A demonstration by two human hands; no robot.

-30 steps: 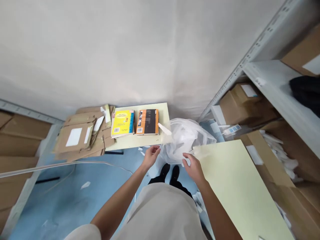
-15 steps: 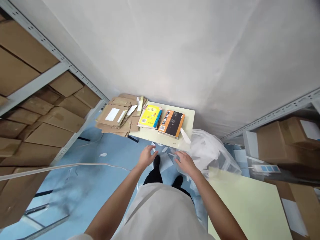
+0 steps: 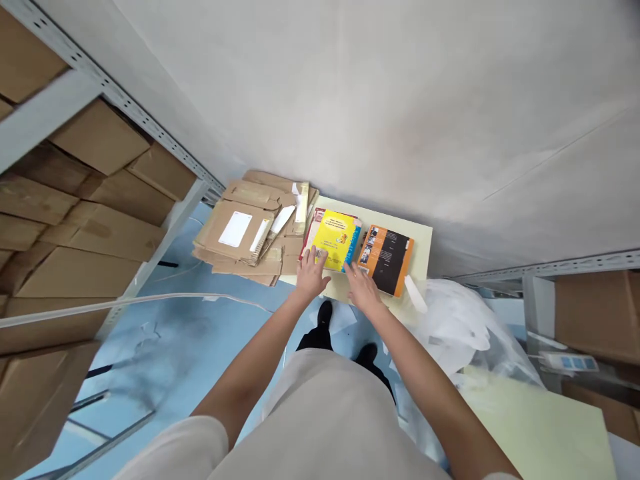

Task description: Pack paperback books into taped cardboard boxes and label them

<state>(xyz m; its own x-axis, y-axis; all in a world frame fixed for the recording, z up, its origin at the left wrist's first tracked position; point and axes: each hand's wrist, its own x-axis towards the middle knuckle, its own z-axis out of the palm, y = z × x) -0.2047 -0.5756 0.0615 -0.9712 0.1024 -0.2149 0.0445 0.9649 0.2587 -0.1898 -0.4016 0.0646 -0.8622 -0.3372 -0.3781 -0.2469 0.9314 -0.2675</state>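
A yellow book [image 3: 334,233] with a blue edge lies on a pale yellow table [image 3: 419,248], on top of another book with a reddish border. My left hand [image 3: 311,275] is at the near edge of the yellow book, fingers spread over its lower left corner. At the gap between the books, my right hand [image 3: 363,288] has its fingers stretched out, close to the lower left corner of an orange and black book [image 3: 386,259]. Neither hand is closed round anything. Whether the fingertips press on the covers I cannot tell.
Flattened cardboard mailers [image 3: 240,230] are piled at the table's left. A clear plastic bag [image 3: 460,320] of white material stands on the right, beside a second pale table [image 3: 540,427]. Shelves of cardboard boxes [image 3: 95,247] line the left. A white cable [image 3: 150,300] crosses there.
Both hands have moved forward, from in front of the table's near edge to the books. The view has shifted, so the table appears further right.
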